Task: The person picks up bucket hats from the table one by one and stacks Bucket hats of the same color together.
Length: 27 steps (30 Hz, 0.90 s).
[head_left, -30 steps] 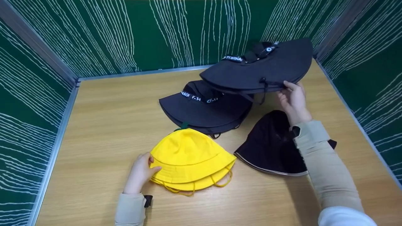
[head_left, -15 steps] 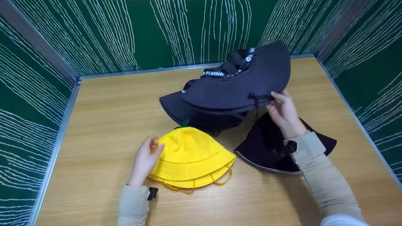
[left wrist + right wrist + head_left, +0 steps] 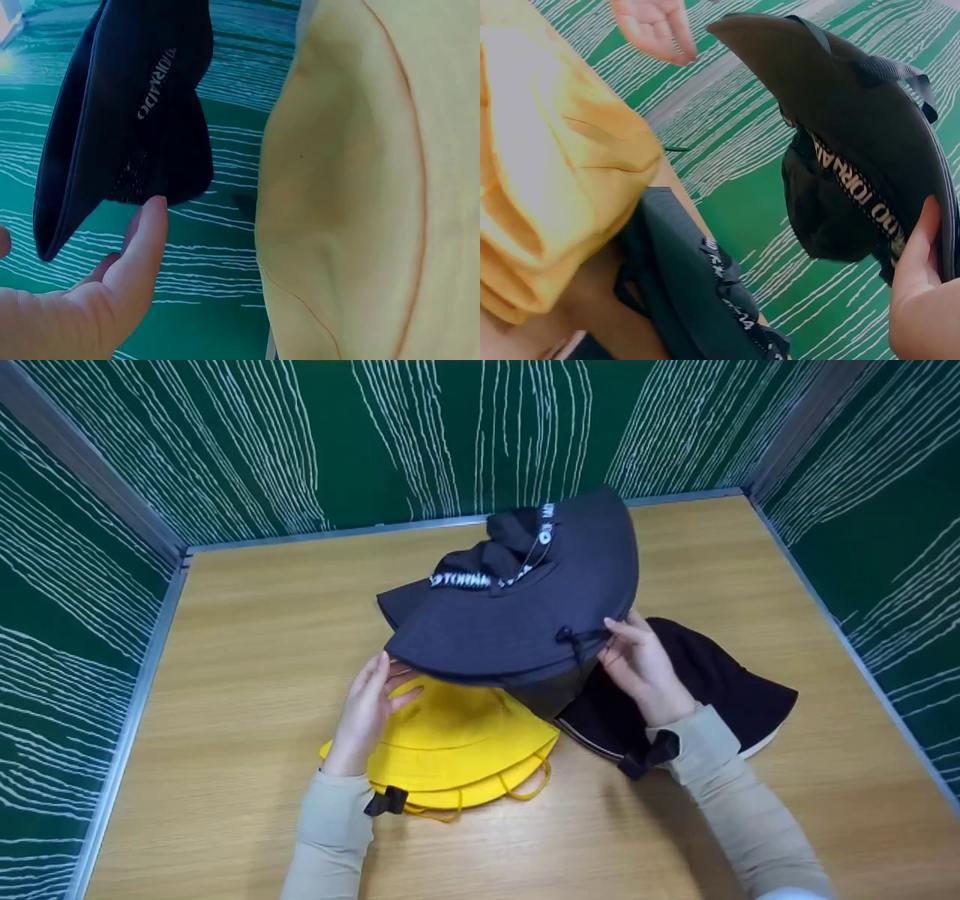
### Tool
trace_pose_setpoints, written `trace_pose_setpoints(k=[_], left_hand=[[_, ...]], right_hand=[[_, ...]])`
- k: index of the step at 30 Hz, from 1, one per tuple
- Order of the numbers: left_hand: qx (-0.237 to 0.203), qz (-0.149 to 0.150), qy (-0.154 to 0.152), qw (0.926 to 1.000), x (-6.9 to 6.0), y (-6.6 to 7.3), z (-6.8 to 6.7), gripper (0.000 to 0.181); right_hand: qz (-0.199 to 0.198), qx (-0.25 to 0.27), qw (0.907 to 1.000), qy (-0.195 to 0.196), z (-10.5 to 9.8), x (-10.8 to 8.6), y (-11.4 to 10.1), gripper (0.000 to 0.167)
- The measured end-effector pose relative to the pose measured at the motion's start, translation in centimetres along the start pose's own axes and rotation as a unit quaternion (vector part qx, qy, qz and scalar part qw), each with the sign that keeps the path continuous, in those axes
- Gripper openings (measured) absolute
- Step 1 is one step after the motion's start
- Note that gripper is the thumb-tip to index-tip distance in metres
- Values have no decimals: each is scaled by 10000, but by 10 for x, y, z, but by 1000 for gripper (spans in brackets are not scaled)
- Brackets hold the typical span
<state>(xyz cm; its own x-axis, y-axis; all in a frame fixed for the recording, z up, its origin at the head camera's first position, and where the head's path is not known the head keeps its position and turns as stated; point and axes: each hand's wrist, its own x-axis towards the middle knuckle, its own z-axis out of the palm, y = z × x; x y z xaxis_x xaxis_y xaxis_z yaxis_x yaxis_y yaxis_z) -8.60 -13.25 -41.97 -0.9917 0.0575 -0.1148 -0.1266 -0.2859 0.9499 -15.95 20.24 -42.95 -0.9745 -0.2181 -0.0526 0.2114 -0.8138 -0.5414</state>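
Note:
My right hand [image 3: 645, 669] pinches the brim of a dark grey bucket hat [image 3: 517, 619], which hangs tilted above the table with its lettered band and a cord showing. At the opposite edge of that brim is my left hand [image 3: 361, 716], fingers extended; in the right wrist view a gap shows between this hand [image 3: 656, 28] and the held hat [image 3: 855, 97]. Below lies a yellow hat [image 3: 457, 746], partly covered by the held one. Another dark grey hat [image 3: 399, 601] rests behind, mostly hidden; its lettering shows in the right wrist view.
A black hat [image 3: 720, 690] with a pale rim edge lies at the right, partly behind my right wrist. Green panels [image 3: 337, 450] with white streaks and metal edging enclose the wooden table [image 3: 247, 622] at the back and both sides.
My right hand has brought the dark grey hat left and nearer, over the other dark hat and the yellow one. My left hand has let go of the yellow hat and risen toward the brim.

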Motion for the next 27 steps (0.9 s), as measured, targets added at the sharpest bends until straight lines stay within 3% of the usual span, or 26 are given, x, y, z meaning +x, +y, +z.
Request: trace_pose_setpoints(k=[2, 5, 9, 12, 16, 20, 25, 27], left_hand=[[-126, -40, -4, 9999, 2, 2, 2, 30], [82, -185, 236, 9995, 5, 2, 4, 25], [962, -321, 623, 9929, 7, 3, 6, 28], [1598, -201, 755, 9841, 5, 5, 7, 30], [2044, 171, 844, 9751, 0, 13, 9, 31], [2396, 791, 793, 9644, -7, 21, 10, 32], [2865, 1488, 752, 9434, -15, 29, 10, 29], [3147, 1698, 724, 9310, -20, 33, 9, 28]], right_hand=[[20, -207, 9997, -90, -1, -2, 4, 34], [58, -511, 9984, -225, -2, -4, 9, 33], [97, -700, 9962, -516, -4, -6, 12, 32], [96, -817, 9939, -738, -6, -7, 12, 35], [90, -1168, 9890, -902, -8, -6, 13, 38], [190, -1525, 9841, -893, -11, -5, 14, 43], [446, -1868, 9781, -807, -14, -5, 14, 49], [504, -1945, 9768, -735, -16, -4, 13, 47]])
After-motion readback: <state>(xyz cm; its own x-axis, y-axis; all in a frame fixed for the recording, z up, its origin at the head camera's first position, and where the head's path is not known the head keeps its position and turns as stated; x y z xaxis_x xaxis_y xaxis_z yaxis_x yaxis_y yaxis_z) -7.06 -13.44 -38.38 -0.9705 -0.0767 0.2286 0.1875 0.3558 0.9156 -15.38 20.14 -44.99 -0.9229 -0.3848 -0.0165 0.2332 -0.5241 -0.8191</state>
